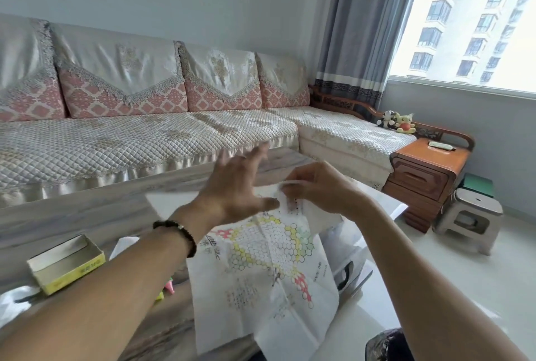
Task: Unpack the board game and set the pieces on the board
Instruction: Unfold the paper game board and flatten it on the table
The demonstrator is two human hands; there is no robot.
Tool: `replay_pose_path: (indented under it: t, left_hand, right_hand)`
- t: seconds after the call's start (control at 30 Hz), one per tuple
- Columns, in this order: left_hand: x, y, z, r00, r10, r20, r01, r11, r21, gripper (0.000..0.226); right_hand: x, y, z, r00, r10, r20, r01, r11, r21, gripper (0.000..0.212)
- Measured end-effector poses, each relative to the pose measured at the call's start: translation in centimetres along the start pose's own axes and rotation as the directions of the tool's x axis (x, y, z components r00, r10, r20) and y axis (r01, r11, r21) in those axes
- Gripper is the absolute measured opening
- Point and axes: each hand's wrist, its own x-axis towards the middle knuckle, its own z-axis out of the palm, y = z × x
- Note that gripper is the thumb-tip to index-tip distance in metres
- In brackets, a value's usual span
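Paper game board (pixel 266 267), a thin creased sheet printed with a star of coloured circles, hangs partly unfolded over the near edge of the table (pixel 87 209), its upper part lifted toward the hands. The right hand (pixel 316 186) has its grip closed on the sheet's top fold, fingers and thumb pinching the paper. The left hand (pixel 235 186) is blurred; its fingers look spread and straight, its thumb near or touching the sheet, and it appears to grasp nothing.

Judging by the deep fold lines and the way it drapes, the sheet is very light, floppy and easy to tear or crumple. It will likely spring back along its creases, so it wants holding at opposite edges or corners and smoothing flat with open palms rather than tugging from one point.

An open yellow box (pixel 66 263) sits on the table to the left, and a few small pink and yellow pieces (pixel 169 288) show just beside the left forearm
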Motion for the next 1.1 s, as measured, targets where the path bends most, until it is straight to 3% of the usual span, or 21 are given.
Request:
replay_pose_path:
  t: [0.07, 0.1, 0.13, 0.2, 0.27, 0.3, 0.43, 0.5, 0.53, 0.6, 0.67, 0.7, 0.77, 0.8, 0.83, 0.9, 0.97, 1.1]
  left_hand:
    - [-0.1, 0.4, 0.6, 0.998, -0.013, 0.062, 0.027, 0.974, -0.225, 0.045]
    - [-0.2, 0.4, 0.7, 0.999, -0.039, 0.037, 0.049, 0.944, -0.326, 0.015]
    - [-0.2, 0.2, 0.8, 0.996, -0.086, -0.002, 0.077, 0.902, -0.425, 0.006]
    - [0.0, -0.4, 0.8, 0.982, -0.190, -0.001, 0.154, 0.800, -0.579, 0.011]
    - [0.1, -0.7, 0.4, 0.983, -0.179, 0.047, 0.172, 0.785, -0.595, 0.005]
    - [0.0, -0.9, 0.2, 0.986, -0.148, 0.082, 0.168, 0.817, -0.551, 0.005]
    - [-0.7, -3.2, 0.5, 0.950, -0.128, 0.286, 0.205, 0.944, -0.258, 0.017]
    - [-1.1, -4.1, 1.0, 0.922, -0.154, 0.355, 0.222, 0.962, -0.160, 0.006]
    - [-1.2, -4.2, 1.3, 0.916, -0.161, 0.368, 0.227, 0.963, -0.143, 0.007]
    - [-1.0, -4.0, 1.8, 0.917, -0.152, 0.369, 0.213, 0.968, -0.132, 0.013]
    - [-0.5, -3.1, 2.1, 0.936, -0.096, 0.337, 0.155, 0.976, -0.153, 0.013]
    - [0.0, -2.7, 2.2, 0.947, -0.065, 0.315, 0.124, 0.977, -0.172, 0.012]
    - [0.8, -2.3, 2.4, 0.965, -0.022, 0.262, 0.074, 0.979, -0.190, 0.009]
    - [1.2, -2.4, 2.2, 0.966, -0.024, 0.256, 0.072, 0.981, -0.181, 0.009]
    - [1.5, -2.9, 2.1, 0.955, -0.056, 0.293, 0.105, 0.982, -0.155, 0.021]
    - [1.9, -4.4, 1.8, 0.893, -0.142, 0.427, 0.195, 0.977, -0.082, 0.034]
    - [2.3, -6.2, 1.9, 0.864, -0.200, 0.462, 0.227, 0.974, -0.004, 0.016]
    - [5.3, -9.5, 3.0, 0.924, -0.298, 0.240, 0.327, 0.941, -0.090, 0.007]
  right_hand:
    - [-0.1, 0.1, 0.1, 0.999, -0.020, -0.045, 0.020, 1.000, 0.000, 0.009]
    - [-0.3, 0.5, 0.1, 0.997, -0.005, -0.077, 0.003, 1.000, -0.027, 0.018]
    - [-0.5, 1.0, 0.3, 0.995, 0.028, -0.094, -0.033, 0.998, -0.056, 0.029]
    - [-1.0, 2.1, 0.9, 0.994, 0.076, -0.085, -0.084, 0.992, -0.095, 0.035]
    - [-1.4, 3.3, 1.6, 0.993, 0.072, -0.096, -0.083, 0.990, -0.117, 0.013]
    - [-1.5, 3.8, 1.8, 0.990, 0.086, -0.108, -0.096, 0.992, -0.086, 0.004]
    - [-1.4, 4.5, 2.0, 0.955, 0.294, -0.029, -0.278, 0.928, 0.248, 0.013]
    - [-1.2, 5.2, 2.4, 0.940, 0.339, -0.026, -0.330, 0.928, 0.175, 0.010]
    - [-1.3, 5.3, 2.6, 0.946, 0.321, -0.049, -0.320, 0.947, 0.042, 0.005]
    - [-1.2, 4.8, 3.2, 0.979, 0.187, -0.075, -0.200, 0.953, -0.227, 0.047]
    - [-0.7, 3.5, 3.6, 0.997, 0.041, -0.069, -0.060, 0.949, -0.310, 0.078]
    - [-0.2, 3.0, 3.8, 0.998, -0.014, -0.062, -0.006, 0.949, -0.316, 0.074]
    - [0.9, 2.9, 4.2, 0.992, -0.083, -0.100, 0.050, 0.954, -0.297, 0.024]
    - [1.3, 3.2, 4.3, 0.987, -0.083, -0.134, 0.043, 0.960, -0.275, 0.004]
    - [1.7, 3.8, 4.5, 0.985, -0.051, -0.167, 0.011, 0.972, -0.233, 0.020]
    - [2.1, 5.0, 4.5, 0.980, 0.098, -0.174, -0.113, 0.990, -0.078, 0.031]
    - [2.6, 6.4, 4.3, 0.958, 0.235, -0.164, -0.233, 0.972, 0.030, 0.026]
    - [4.3, 8.8, 4.4, 0.914, 0.401, -0.053, -0.366, 0.876, 0.314, 0.018]
